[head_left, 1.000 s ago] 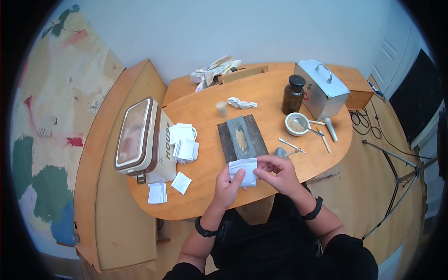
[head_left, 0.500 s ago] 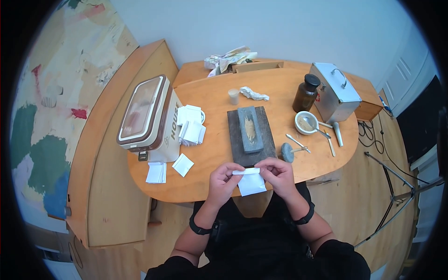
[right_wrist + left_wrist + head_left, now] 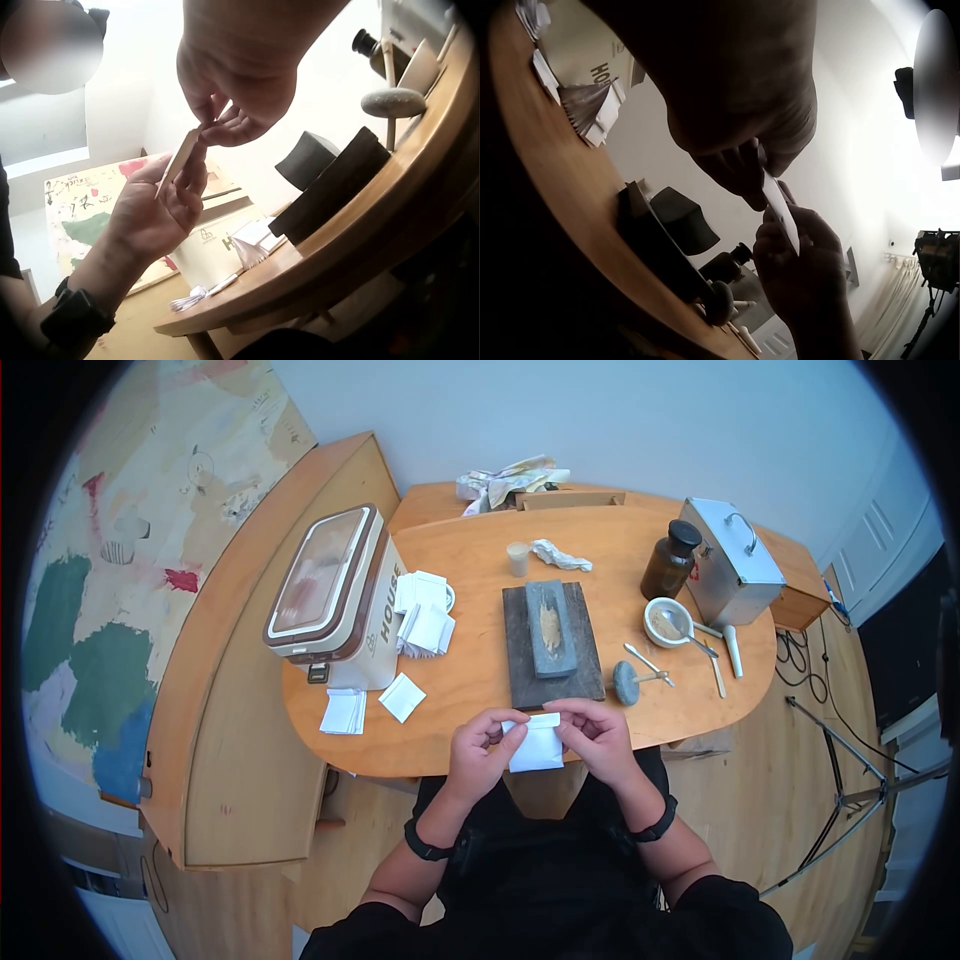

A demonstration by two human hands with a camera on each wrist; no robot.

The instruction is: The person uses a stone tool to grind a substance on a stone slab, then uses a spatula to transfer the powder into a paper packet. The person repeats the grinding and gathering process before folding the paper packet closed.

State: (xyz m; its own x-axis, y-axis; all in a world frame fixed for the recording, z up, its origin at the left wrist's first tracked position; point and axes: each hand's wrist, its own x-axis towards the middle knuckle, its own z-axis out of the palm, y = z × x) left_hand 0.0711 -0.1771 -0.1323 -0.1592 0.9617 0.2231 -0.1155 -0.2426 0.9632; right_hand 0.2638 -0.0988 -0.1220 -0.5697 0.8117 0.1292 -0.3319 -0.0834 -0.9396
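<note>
Both hands pinch a small white paper packet (image 3: 536, 748) above the table's front edge. Its top edge is folded over in a strip. My left hand (image 3: 482, 752) grips the top left corner, thumb in front and fingers behind; my right hand (image 3: 597, 741) pinches the top right corner the same way. The left wrist view shows the packet (image 3: 781, 214) nearly edge-on between the hands. Just beyond them, a grey stone trough (image 3: 567, 657) with tan powder (image 3: 550, 628) sits on a dark board (image 3: 520, 660). A stone grinding wheel (image 3: 626, 683) with a wooden axle lies right of it.
White packets (image 3: 425, 628) are piled by a cream storage box (image 3: 365, 645) on the left, with more paper (image 3: 343, 711) in front. At right are a white mortar (image 3: 652, 630), pestle (image 3: 734, 652), brown bottle (image 3: 667, 568) and metal case (image 3: 735, 565). A cup (image 3: 518, 560) stands behind the trough.
The left hand held the packet flat with the right at its side edge; now both pinch its top corners, where a strip is folded down. The head view has also shifted.
</note>
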